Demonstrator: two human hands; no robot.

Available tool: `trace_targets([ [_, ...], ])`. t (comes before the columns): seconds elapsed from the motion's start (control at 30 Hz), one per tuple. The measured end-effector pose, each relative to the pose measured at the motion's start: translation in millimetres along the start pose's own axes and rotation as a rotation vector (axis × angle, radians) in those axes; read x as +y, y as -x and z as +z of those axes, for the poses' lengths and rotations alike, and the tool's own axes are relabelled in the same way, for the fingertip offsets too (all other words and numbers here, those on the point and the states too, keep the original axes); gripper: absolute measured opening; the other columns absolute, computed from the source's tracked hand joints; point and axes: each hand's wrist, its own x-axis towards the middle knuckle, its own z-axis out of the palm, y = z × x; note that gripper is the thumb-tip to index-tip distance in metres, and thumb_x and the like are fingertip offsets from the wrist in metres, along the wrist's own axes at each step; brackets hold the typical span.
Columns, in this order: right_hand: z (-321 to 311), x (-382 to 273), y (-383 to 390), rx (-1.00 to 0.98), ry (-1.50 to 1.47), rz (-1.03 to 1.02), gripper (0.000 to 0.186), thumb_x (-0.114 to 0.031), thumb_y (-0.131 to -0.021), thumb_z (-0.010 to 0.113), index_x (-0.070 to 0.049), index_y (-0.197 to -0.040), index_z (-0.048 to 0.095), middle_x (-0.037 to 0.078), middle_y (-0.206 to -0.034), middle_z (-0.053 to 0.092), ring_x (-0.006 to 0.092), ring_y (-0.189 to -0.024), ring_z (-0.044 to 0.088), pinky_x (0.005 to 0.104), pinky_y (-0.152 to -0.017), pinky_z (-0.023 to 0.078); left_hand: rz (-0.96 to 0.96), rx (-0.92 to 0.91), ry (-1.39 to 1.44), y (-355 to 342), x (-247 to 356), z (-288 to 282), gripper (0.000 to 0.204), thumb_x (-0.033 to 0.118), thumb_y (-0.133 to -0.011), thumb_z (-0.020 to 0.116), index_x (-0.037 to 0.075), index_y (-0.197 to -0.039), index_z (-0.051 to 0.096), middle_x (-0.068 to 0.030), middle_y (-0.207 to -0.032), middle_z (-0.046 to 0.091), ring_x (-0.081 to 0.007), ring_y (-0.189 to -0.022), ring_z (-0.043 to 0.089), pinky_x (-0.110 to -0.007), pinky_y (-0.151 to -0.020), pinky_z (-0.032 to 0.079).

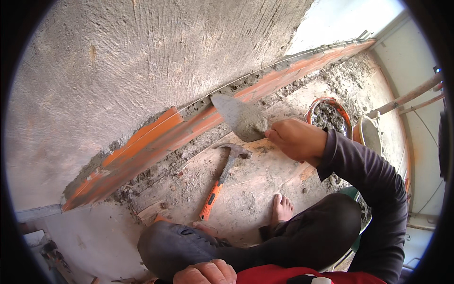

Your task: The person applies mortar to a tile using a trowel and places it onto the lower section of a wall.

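My right hand [298, 138] is closed around the handle of a pointed trowel [236, 113], whose blade carries a smear of grey mortar near the handle. The blade's tip reaches over the low wall of orange bricks [269, 85], beside a bed of mortar on its top. Left of the tip, an orange brick [146, 135] sits on the upper course, along a taut string. At the bottom edge, my left hand [208, 273] shows bent fingers held together; its palm side is hidden. A claw hammer [219, 182] with an orange and black grip lies on the floor between the wall and my legs.
A rough plastered wall [142, 57] rises behind the bricks. To the right stand an orange-rimmed bucket [331, 116] of wet mortar and a pale bucket [369, 132]. Mortar crumbs litter the floor along the wall. My bare foot [282, 208] rests near the hammer.
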Motion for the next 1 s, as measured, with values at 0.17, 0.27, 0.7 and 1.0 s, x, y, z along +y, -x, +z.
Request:
trace_targets([
  [0.17, 3, 18, -1, 0.154, 0.276, -0.09, 0.032, -0.017, -0.098, 0.047, 0.005, -0.084, 0.065, 0.025, -0.077, 0.063, 0.0416, -0.077, 0.065, 0.0489, -0.073, 0.052, -0.025, -0.003, -0.013, 0, 3, 0, 0.043, 0.039, -0.079, 0.07, 0.006, -0.104, 0.059, -0.0095, -0.096, 0.058, -0.0205, -0.085, 0.049, -0.032, -0.075, 0.04],
  [0.27, -9, 31, 9, 0.185, 0.348, -0.076, 0.031, -0.018, -0.097, 0.048, 0.004, -0.084, 0.066, 0.025, -0.082, 0.064, 0.0417, -0.081, 0.065, 0.0492, -0.075, 0.052, 0.005, -0.093, 0.007, 11, 0, -19, 0.026, 0.023, -0.092, 0.06, 0.007, -0.112, 0.057, -0.015, -0.105, 0.06, -0.0261, -0.092, 0.054, -0.041, -0.081, 0.044],
  [0.7, -30, 20, 14, 0.027, 0.384, -0.08, 0.029, -0.016, -0.099, 0.046, 0.004, -0.089, 0.065, 0.022, -0.073, 0.063, 0.0407, -0.071, 0.064, 0.0486, -0.066, 0.05, -0.016, -0.005, -0.023, -2, 2, 2, 0.041, 0.037, -0.08, 0.07, 0.007, -0.104, 0.059, -0.0097, -0.096, 0.057, -0.0198, -0.084, 0.049, -0.031, -0.075, 0.04],
  [1.0, -45, 12, 11, -0.071, 0.406, 0.03, 0.039, -0.022, -0.102, 0.043, 0.006, -0.087, 0.066, 0.023, -0.072, 0.063, 0.0408, -0.072, 0.064, 0.0478, -0.067, 0.051, -0.005, -0.015, -0.009, -1, 4, 2, 0.034, 0.031, -0.082, 0.065, 0.006, -0.103, 0.06, -0.0105, -0.095, 0.059, -0.0202, -0.083, 0.05, -0.032, -0.074, 0.04],
])
